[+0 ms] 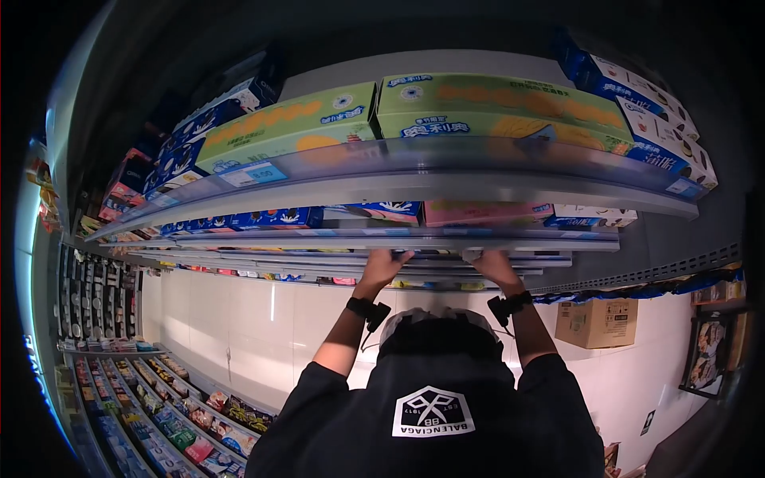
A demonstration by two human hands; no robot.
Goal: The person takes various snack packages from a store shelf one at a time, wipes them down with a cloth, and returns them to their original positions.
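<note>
My left hand (385, 267) reaches to the front edge of a lower shelf (319, 245), its thumb pointing inward. Level with it, my right hand (496, 268) is at the same shelf edge, its thumb also turned inward. The fingers of both hands are mostly hidden by the shelf edge, so what they hold, if anything, does not show. Just above the hands, a pink box (486, 213) and blue boxes (279, 218) stand on the shelf. Black bands with small devices are on both wrists.
Long green boxes (502, 103) and white-and-blue boxes (657, 131) stand on the upper shelf, with a price tag (253, 174) on its rail. A cardboard carton (596, 323) sits on the floor at right. Shelves of packaged goods (171, 414) fill the lower left.
</note>
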